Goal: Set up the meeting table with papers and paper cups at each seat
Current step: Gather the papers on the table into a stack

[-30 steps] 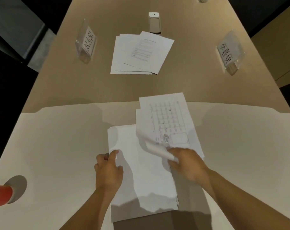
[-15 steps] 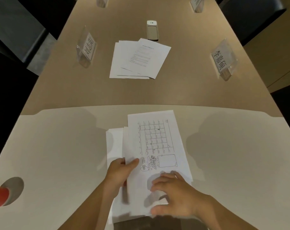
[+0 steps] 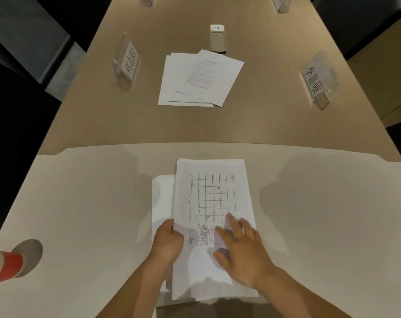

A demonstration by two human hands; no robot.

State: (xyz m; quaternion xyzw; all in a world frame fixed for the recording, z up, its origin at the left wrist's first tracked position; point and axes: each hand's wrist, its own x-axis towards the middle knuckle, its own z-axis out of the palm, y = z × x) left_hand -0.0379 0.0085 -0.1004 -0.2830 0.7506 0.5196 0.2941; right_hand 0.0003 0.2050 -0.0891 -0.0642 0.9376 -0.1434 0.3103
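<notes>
A stack of white papers [image 3: 208, 193] lies on the near white part of the table [image 3: 91, 203], its top sheet printed with a grid and small drawings. My left hand [image 3: 167, 243] grips the left edge of the top sheets. My right hand [image 3: 243, 249] rests flat on the top sheet with its fingers spread. A second pile of printed papers [image 3: 199, 79] lies farther off on the brown table surface [image 3: 263, 120]. A red and white paper cup stack [image 3: 4, 267] shows at the near left edge.
Clear name-card stands sit at the left [image 3: 126, 65] and right [image 3: 318, 81] of the far papers, with two more at the top edge. A small white and beige device [image 3: 218, 40] lies beyond the far pile. Dark chairs flank the table.
The printed sheet that my right hand was lifting now lies flat on the stack. My left hand moved to the sheet's left edge, and my right hand pressed down on it.
</notes>
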